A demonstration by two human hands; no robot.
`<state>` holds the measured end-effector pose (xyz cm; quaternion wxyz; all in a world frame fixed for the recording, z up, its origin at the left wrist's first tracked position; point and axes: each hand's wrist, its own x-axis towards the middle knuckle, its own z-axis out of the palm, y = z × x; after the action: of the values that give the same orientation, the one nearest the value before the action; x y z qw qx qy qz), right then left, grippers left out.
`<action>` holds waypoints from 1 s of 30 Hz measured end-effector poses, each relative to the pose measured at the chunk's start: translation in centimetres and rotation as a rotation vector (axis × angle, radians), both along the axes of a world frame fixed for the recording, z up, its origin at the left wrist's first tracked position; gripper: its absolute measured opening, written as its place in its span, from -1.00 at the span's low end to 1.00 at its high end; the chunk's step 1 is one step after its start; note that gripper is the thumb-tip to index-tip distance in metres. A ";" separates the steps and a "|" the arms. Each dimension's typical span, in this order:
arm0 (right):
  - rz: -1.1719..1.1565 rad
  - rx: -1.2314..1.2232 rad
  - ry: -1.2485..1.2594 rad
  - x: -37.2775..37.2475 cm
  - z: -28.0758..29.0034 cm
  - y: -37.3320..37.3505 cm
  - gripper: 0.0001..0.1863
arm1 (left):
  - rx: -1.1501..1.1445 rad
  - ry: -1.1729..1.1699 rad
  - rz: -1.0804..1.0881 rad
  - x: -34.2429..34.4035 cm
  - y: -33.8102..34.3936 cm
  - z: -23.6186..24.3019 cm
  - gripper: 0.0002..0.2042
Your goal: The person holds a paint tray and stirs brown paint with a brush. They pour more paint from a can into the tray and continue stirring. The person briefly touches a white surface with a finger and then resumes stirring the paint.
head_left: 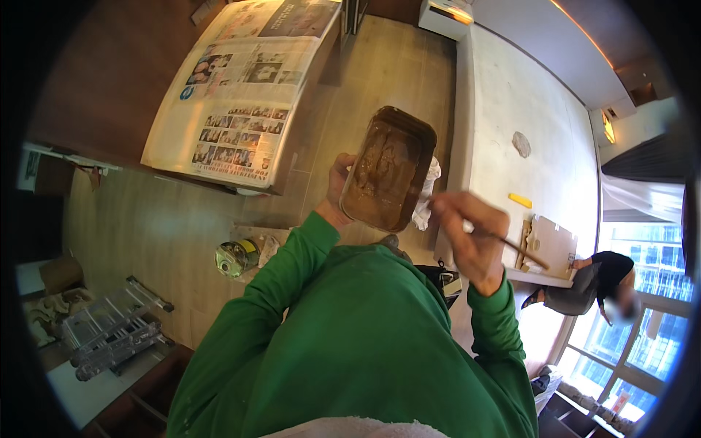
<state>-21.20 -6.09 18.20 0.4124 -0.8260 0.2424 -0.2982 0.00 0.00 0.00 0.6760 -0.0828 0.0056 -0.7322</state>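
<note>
At the far left, a folded ladder is seen on the floor, and nearer the middle a round can with a greenish end is seen. Above it, a surface is covered with newspaper.

By the left hand, a deep, dark tray is held, the grip being closed on its left side; the tray is thus carried in front of the body, above the floor, and is not rested on anything visible. The step in hand is judged to be the working of its contents with a slim tool. For the next move, the tray would need to be kept steady and level while the tool is guided over its rim.

The tray is rectangular with rounded corners, and its inside is coated with glossy, uneven brown matter; whether this is wet cannot be told.

Beyond its right side, a crumpled white cloth is partly seen. By the right hand, the tool is gripped between bent fingers, its brown handle being pointed outward; its working end is blurred at the tray's right rim.

Farther right, a yellow piece and cardboard are laid on a white platform, beside which a co-worker is seen.
</note>
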 end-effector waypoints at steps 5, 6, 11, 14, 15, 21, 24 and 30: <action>-0.227 -0.017 -0.056 1.7 -2.1 -2.4 -0.90 | -0.110 -0.046 -0.072 -0.9 -1.4 0.3 -0.35; -0.170 -0.060 0.010 1.4 -2.1 -1.5 -0.89 | -0.098 -0.057 -0.062 -0.7 -1.6 0.5 -0.35; -0.055 -0.004 0.008 -1.4 -0.2 0.2 -0.88 | -0.086 -0.044 -0.052 -1.5 -1.5 0.4 -0.34; -0.237 0.067 -0.114 -0.1 -0.7 -2.2 -0.88 | -0.119 -0.010 -0.102 -1.5 -1.5 0.6 -0.35; -0.234 0.024 -0.048 -0.2 -0.7 -1.8 -0.88 | -0.089 -0.021 -0.098 -1.5 -1.6 0.6 -0.36; 0.004 -0.027 0.097 -2.0 -0.2 1.0 -0.91 | -0.090 -0.020 -0.064 -0.7 -1.9 0.4 -0.36; -0.161 0.115 -0.016 -1.0 -0.2 -1.5 -0.87 | -0.090 0.003 -0.091 -0.5 -1.6 0.3 -0.35; -0.022 -0.107 0.106 0.0 -1.0 0.0 -0.89 | -0.067 -0.011 -0.054 0.1 -1.5 -0.2 -0.36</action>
<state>-21.15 -6.09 17.15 0.3508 -0.8588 0.2566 -0.2713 0.15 -1.53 -0.18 0.6529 -0.1012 -0.0203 -0.7503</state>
